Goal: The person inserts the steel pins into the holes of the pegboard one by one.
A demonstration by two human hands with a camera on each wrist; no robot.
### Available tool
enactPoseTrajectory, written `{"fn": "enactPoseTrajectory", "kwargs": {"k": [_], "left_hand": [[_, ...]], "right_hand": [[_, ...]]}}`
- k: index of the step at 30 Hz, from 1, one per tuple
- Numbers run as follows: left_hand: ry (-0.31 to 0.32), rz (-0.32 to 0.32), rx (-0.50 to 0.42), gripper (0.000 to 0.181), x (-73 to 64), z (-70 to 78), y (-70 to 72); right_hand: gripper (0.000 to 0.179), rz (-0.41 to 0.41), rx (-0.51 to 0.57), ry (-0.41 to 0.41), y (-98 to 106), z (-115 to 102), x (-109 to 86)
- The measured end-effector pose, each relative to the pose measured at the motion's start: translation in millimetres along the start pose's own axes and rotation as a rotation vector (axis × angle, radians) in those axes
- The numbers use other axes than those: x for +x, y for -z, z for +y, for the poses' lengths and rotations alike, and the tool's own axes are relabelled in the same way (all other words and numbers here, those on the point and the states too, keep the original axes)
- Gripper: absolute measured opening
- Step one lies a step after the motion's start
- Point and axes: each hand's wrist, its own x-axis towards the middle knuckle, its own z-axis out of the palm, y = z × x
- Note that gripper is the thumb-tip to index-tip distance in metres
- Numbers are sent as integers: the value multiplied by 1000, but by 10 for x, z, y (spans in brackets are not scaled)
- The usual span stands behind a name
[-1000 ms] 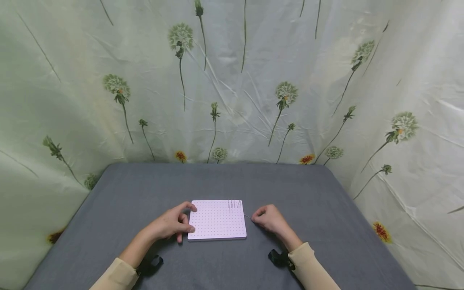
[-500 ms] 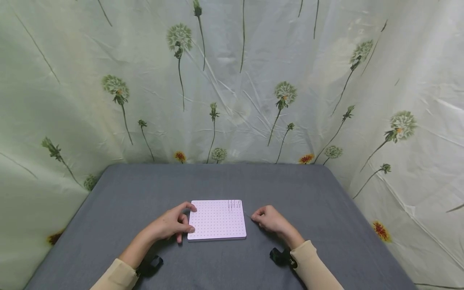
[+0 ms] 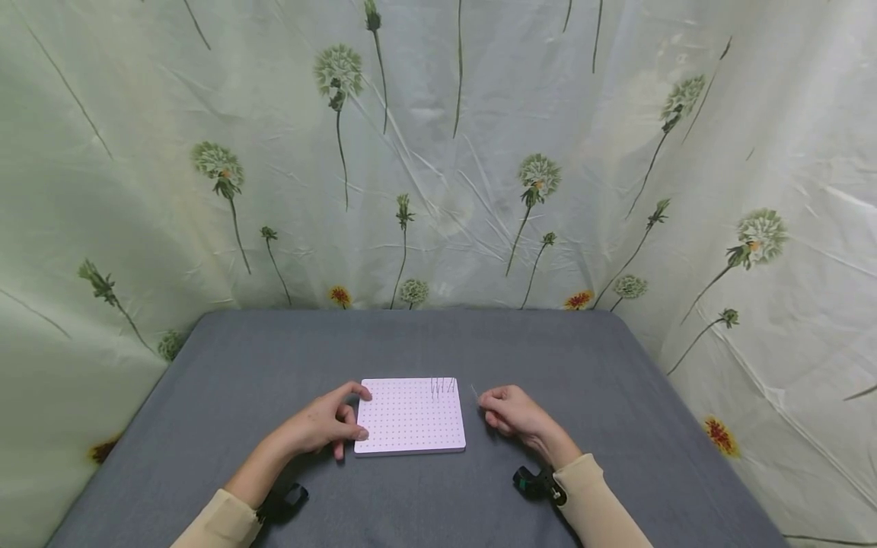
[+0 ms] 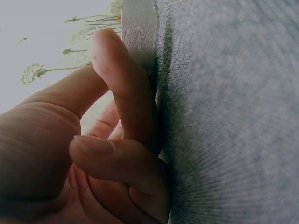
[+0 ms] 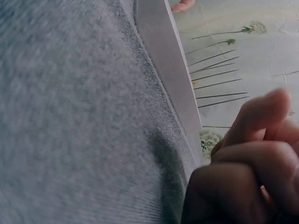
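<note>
A flat white board (image 3: 407, 422) dotted with rows of small holes lies on the grey cloth. My left hand (image 3: 315, 422) holds it by its left edge, index fingertip near the far corner and thumb near the front one. Several thin dark needles (image 3: 438, 388) stand in the board's far right part; the right wrist view shows these needles (image 5: 217, 84) rising above its edge. Just off the board's right side, my right hand (image 3: 515, 417) pinches one more thin needle (image 3: 474, 391) between thumb and index finger, its free end tilted up and away. The right wrist view hides that needle.
Grey cloth (image 3: 411, 342) covers the table on all sides of the board. Behind it hangs a pale curtain (image 3: 438, 167) printed with dandelions. A black wrist camera (image 3: 537, 483) sits below the right wrist, close over the cloth.
The needle in my right hand has swung from pointing left at the board to pointing up, and the hand has turned and shifted slightly right. Left hand and board have stayed put.
</note>
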Motion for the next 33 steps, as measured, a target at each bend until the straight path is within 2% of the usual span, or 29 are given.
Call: {"fn": "enactPoseTrajectory", "kwargs": {"k": [5,8,16,21,29,33], "left_hand": [[-6,4,-4,58,1,8,-2],[-13,7,-2,58,1,11,-2],[-12,9,-2,58,1,4,2],[-22,6,-8,57,-8,1,4],[-16,6,-2,58,2,-7,8],[-15,8,-3,58,8,-19,7]], "right_hand": [[6,-9,-3,1,-31,-24,-8],[6,11,-22,21,-56,-43,-11],[11,163,-43,111,-103,-60,-1],[13,229,-36,135,-154,-105,0],[10,273,-62,195,-230,-154,31],[12,270,-66,220,-267,-169,61]]}}
